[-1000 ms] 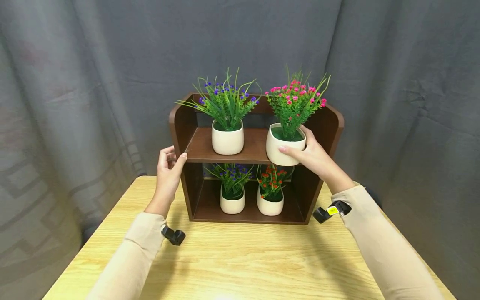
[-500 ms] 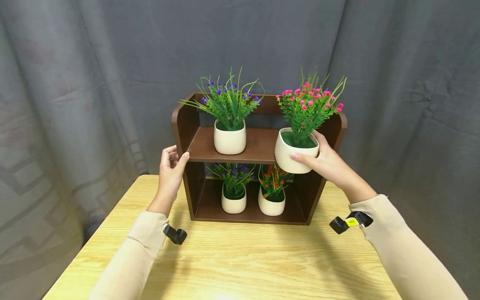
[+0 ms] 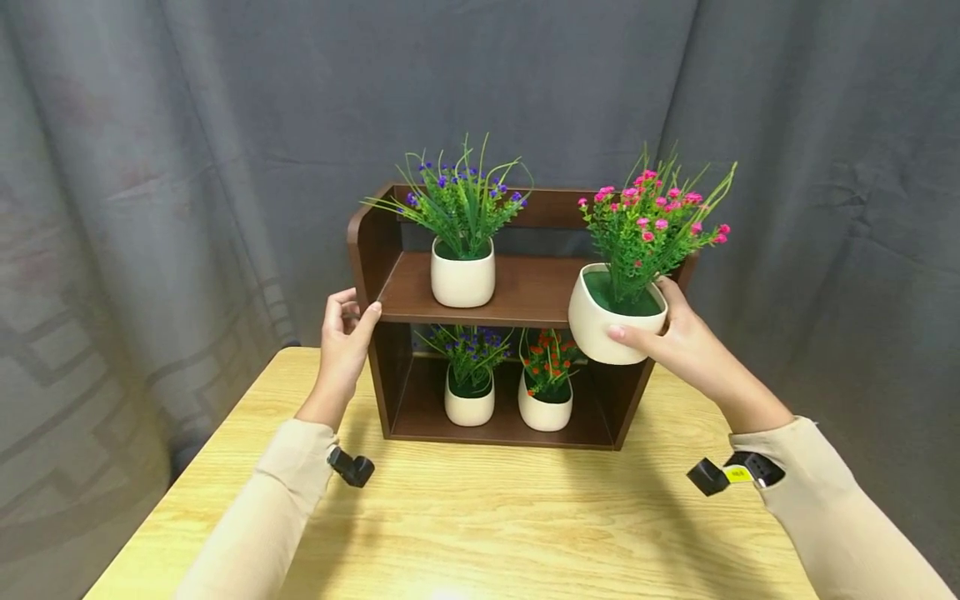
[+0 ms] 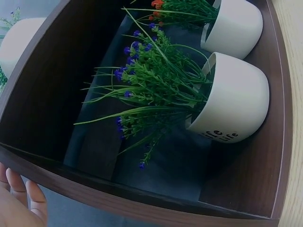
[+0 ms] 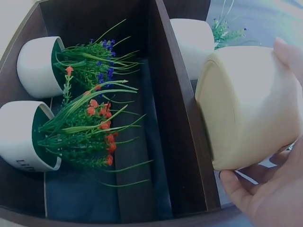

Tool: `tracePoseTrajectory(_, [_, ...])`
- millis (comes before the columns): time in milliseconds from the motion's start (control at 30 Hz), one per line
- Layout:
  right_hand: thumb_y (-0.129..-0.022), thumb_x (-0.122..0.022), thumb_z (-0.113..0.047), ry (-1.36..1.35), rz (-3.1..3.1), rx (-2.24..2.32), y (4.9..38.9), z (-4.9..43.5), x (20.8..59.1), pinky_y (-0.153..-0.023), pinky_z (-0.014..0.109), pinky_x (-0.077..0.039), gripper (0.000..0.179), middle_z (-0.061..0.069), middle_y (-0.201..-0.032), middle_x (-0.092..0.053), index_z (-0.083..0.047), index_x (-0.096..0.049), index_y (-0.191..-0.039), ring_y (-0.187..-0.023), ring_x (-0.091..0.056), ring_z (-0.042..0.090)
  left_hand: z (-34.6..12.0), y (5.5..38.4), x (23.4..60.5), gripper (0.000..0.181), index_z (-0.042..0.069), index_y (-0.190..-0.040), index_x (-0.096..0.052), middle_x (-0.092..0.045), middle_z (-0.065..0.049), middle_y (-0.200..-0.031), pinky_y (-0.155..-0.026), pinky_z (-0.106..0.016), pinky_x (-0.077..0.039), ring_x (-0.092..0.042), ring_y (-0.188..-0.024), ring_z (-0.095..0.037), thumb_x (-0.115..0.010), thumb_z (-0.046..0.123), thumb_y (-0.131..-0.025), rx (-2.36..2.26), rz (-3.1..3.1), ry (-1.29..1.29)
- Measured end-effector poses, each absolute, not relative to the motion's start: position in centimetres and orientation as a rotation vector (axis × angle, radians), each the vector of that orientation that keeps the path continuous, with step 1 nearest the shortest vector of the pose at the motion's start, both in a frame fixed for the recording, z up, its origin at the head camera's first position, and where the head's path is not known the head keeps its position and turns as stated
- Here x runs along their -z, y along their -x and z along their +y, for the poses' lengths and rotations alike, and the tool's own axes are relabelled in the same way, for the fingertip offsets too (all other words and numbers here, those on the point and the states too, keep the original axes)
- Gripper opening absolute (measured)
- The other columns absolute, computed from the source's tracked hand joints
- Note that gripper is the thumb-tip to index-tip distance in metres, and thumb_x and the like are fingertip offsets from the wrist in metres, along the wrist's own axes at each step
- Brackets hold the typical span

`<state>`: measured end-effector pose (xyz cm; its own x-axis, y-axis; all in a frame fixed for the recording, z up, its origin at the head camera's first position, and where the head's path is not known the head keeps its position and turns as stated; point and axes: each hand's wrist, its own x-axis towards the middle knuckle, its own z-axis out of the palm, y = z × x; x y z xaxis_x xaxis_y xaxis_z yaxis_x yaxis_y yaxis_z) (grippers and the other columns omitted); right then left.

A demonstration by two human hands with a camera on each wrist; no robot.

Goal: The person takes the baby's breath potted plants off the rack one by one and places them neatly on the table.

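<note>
My right hand [image 3: 693,346] grips a cream flowerpot [image 3: 611,329] of pink artificial flowers, thumb on its near wall and fingers behind. The pot tilts at the upper board's front right edge. In the right wrist view its underside [image 5: 220,113] shows beside the board. My left hand [image 3: 345,346] holds the left side panel [image 3: 367,258] of a dark brown two-tier shelf, thumb at its front edge and fingers outside it. In the left wrist view, fingertips [image 4: 35,191] touch the panel's outer side. A pot of purple flowers [image 3: 462,273] stands upright on the upper board [image 3: 517,287].
Below, a purple-flowered pot [image 3: 469,402] and an orange-flowered pot [image 3: 545,407] stand side by side in the lower compartment. The shelf sits on a light wooden table [image 3: 480,517]. Grey curtains [image 3: 585,83] hang close behind and on both sides.
The right hand has moved the pink-flowered pot rightward and toward the person, tilting it further. The left hand stays at the side panel; the shelf shifts slightly in view.
</note>
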<state>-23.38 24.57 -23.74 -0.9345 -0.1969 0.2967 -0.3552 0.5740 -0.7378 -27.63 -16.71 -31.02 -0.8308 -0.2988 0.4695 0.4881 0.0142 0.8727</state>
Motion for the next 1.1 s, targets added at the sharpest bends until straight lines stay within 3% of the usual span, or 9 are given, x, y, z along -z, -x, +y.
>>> tracePoseTrajectory(200, [-0.092,-0.073,-0.032,-0.470,-2.612,-1.241,22.5,25.2,24.2,-0.090,0.022,-0.037,0.087,0.019,-0.131,-0.053,-0.009,-0.016,-0.154,-0.114,-0.051,0.022,-17.3,29.3,32.7,0.032,0.008,-0.126,-0.052,-0.049,0.001,-0.096,-0.075,-0.024,-0.037,-0.045,-0.083,-0.011,-0.065,0.012,-0.098,1.863,-1.735,0.181])
tracePoseTrajectory(300, [-0.091,-0.074,-0.026,-0.503,-2.568,-1.233,22.1,25.6,24.8,-0.086,0.015,-0.039,0.088,0.018,-0.135,-0.051,-0.014,-0.016,-0.156,-0.110,-0.052,0.016,-17.3,29.4,32.8,0.031,0.010,-0.126,-0.053,-0.050,0.000,-0.096,-0.075,-0.024,-0.037,-0.045,-0.084,-0.011,-0.066,0.013,-0.098,1.856,-1.734,0.178])
tracePoseTrajectory(433, [-0.088,-0.078,-0.019,-0.551,-2.499,-1.207,21.6,26.1,25.6,-0.085,0.012,-0.037,0.094,0.013,-0.147,-0.040,-0.025,-0.016,-0.159,-0.114,-0.048,0.008,-17.3,29.5,32.8,0.032,0.010,-0.126,-0.053,-0.050,0.001,-0.096,-0.075,-0.024,-0.037,-0.045,-0.084,-0.011,-0.066,0.013,-0.097,1.862,-1.730,0.181])
tracePoseTrajectory(533, [-0.087,-0.078,-0.015,-0.557,-2.476,-1.195,21.1,26.6,26.0,-0.084,0.012,-0.037,0.095,0.011,-0.150,-0.035,-0.026,-0.018,-0.159,-0.115,-0.045,0.006,-17.3,29.5,32.7,0.032,0.010,-0.127,-0.053,-0.050,0.001,-0.096,-0.075,-0.024,-0.037,-0.045,-0.084,-0.011,-0.066,0.013,-0.097,1.862,-1.733,0.187])
tracePoseTrajectory(867, [-0.086,-0.078,-0.010,-0.570,-2.462,-1.164,20.2,28.4,26.4,-0.093,0.016,-0.031,0.094,0.010,-0.150,-0.036,-0.026,-0.020,-0.158,-0.125,-0.037,-0.001,-17.3,29.5,32.9,0.029,0.010,-0.124,-0.053,-0.050,0.000,-0.095,-0.074,-0.024,-0.037,-0.044,-0.082,-0.011,-0.065,0.014,-0.098,1.861,-1.714,0.197])
tracePoseTrajectory(1100, [-0.085,-0.078,-0.010,-0.547,-2.501,-1.122,19.7,30.2,27.3,-0.090,0.010,-0.030,0.094,0.012,-0.149,-0.036,-0.024,-0.020,-0.158,-0.124,-0.037,-0.002,-17.2,29.5,32.8,0.030,0.008,-0.125,-0.053,-0.050,0.000,-0.096,-0.074,-0.024,-0.037,-0.044,-0.083,-0.012,-0.065,0.015,-0.098,1.855,-1.724,0.190])
